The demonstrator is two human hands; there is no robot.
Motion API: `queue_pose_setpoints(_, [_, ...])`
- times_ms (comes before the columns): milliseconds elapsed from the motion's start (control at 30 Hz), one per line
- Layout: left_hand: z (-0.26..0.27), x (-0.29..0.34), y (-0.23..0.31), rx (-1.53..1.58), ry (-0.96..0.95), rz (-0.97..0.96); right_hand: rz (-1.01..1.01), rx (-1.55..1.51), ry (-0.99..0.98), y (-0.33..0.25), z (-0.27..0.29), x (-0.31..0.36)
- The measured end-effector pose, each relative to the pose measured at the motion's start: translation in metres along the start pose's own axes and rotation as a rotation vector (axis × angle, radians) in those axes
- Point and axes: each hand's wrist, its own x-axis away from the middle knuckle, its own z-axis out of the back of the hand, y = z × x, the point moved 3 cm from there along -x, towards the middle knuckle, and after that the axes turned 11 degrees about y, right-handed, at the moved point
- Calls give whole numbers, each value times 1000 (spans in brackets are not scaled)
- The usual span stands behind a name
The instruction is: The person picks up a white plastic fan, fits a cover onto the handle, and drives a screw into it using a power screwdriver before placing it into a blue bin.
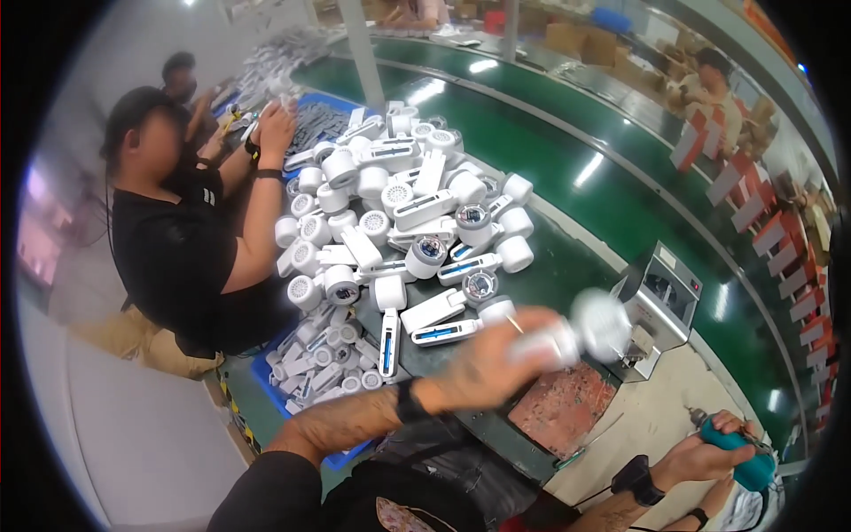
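Observation:
My left hand (pixel 487 359), blurred by motion, is closed around the handle of a white plastic device with a round head (pixel 603 325). The head hangs just left of a silver screw feeder box (pixel 663 293). At the lower right my right hand (pixel 705 457) grips a teal electric screwdriver (pixel 745 457), its metal tip toward the upper left. Left of my left hand lies a big heap of similar white devices (pixel 425 208), some with open round ends showing electronics and some with blue strips in the handles.
A reddish worn mat (pixel 567 406) lies on the bench below my left hand. Blue bins (pixel 266 377) hold more white parts. A co-worker in black (pixel 168 239) stands at the left. Beyond the bench runs a green conveyor (pixel 550 151), with orange-and-white pieces (pixel 771 232) along its far side.

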Motion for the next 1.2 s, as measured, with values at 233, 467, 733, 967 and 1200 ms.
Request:
queue_pose_setpoints(233, [197,-110,-60,555,592,41,-12,159,-112,44,37,24])
queue_pose_setpoints(467, [179,-125,-60,814,613,84,28,157,-242,45,43,31])
queue_pose_setpoints(733, [-63,-54,17,107,-234,63,-264,166,-270,34,25,51])
queue_pose_setpoints(967, [-324,-25,21,-118,-623,-292,-288,192,-238,-53,99,80])
queue_pose_setpoints(1200, [-423,0,0,-444,-481,-214,-329,286,-295,-78,120,101])
